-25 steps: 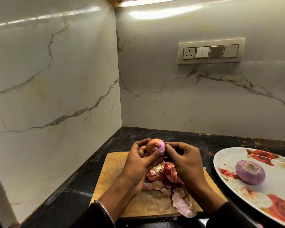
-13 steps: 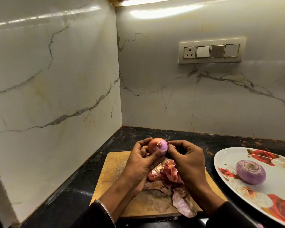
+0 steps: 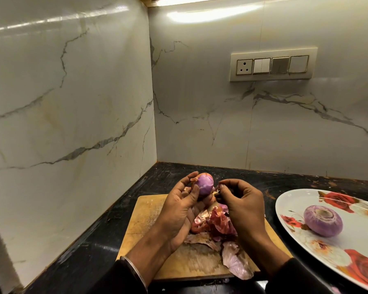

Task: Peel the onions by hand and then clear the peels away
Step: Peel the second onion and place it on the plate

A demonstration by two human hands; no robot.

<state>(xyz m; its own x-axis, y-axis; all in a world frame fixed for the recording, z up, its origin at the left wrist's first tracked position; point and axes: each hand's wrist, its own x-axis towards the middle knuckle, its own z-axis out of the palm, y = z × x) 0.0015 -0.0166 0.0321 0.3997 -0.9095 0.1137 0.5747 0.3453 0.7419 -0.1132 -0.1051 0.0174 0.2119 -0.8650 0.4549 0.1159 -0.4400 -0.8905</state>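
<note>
Nearby, peeled onion (image 3: 323, 220) on floral plate (image 3: 293, 200).

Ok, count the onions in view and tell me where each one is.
2. One onion is held up in the left hand above the board; a peeled onion sits on the plate at right. The peels could hide more.

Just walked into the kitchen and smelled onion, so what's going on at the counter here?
A person is peeling onions by hand over a wooden cutting board. The left hand holds a mostly peeled onion, with a bit of dry skin near its top. The right hand pinches a strip of peel beside it. Loose peels lie piled on the board, not yet cleared. One peeled onion sits on the floral plate.
</note>
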